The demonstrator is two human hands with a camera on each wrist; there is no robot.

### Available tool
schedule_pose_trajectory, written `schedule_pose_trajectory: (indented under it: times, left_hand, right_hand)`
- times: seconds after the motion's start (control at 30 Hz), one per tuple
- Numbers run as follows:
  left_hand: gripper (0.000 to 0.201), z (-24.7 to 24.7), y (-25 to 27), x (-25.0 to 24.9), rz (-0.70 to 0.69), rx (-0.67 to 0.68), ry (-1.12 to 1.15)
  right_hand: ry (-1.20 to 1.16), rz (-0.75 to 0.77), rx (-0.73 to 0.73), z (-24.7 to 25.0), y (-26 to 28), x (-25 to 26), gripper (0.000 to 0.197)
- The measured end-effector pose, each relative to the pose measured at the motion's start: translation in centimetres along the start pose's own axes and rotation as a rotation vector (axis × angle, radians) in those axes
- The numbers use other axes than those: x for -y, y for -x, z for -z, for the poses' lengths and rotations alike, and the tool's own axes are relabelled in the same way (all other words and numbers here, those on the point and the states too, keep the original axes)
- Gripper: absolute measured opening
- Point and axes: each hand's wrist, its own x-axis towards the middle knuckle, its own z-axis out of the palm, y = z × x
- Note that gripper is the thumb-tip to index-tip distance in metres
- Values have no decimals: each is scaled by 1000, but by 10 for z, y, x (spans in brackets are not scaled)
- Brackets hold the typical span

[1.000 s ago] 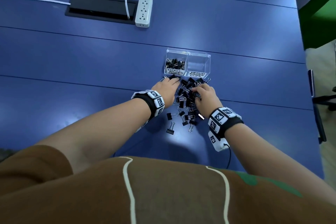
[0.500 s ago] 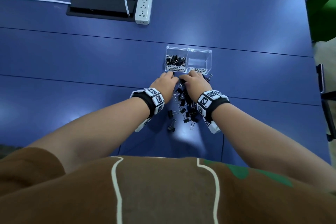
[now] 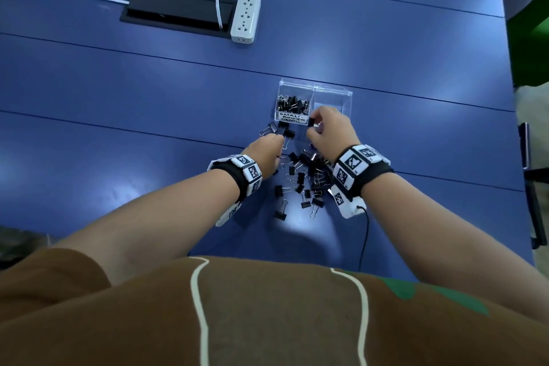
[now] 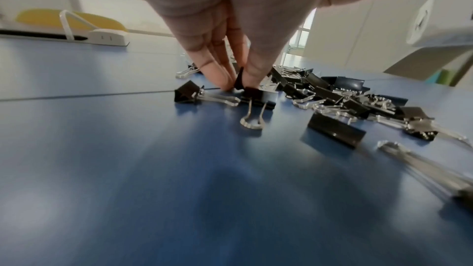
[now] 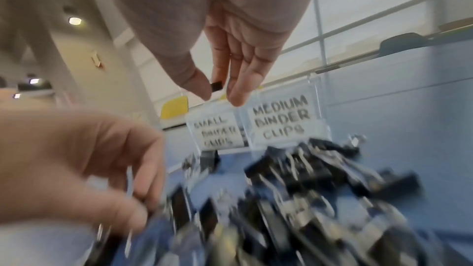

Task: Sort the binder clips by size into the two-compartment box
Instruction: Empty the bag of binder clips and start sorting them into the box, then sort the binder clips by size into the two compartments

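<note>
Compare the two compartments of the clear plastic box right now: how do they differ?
The left compartment of the clear plastic two-compartment box holds a heap of black binder clips; the right compartment shows none, though the right hand hides its near part. The left compartment's label reads SMALL BINDER CLIPS; the right compartment's reads MEDIUM BINDER CLIPS. Both share the same clear walls, similar size and open tops.

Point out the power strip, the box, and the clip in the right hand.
power strip [image 3: 245, 18], head view, middle of its socket face
box [image 3: 333, 91], head view, far rim
clip [image 3: 311, 122], head view, black body
</note>
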Motion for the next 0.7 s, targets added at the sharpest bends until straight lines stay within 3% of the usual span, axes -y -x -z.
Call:
schedule_pose_trajectory:
  times: [0.13, 0.3, 0.47, 0.7]
  left_hand:
    - [13, 0, 8, 5, 20, -35, 156]
    - [6, 20, 3, -3, 41, -189, 312]
    - [15, 54, -28, -25, 18, -261, 309]
    - [35, 65, -60, -34, 50, -158, 193]
  right_hand:
    - [-44, -42, -78, 16, -34, 15, 23]
    - [8, -36, -36, 12, -47, 10, 28]
    - [-9, -55, -49, 6, -14, -6, 17]
    - [27, -73, 212, -12, 58, -26, 23]
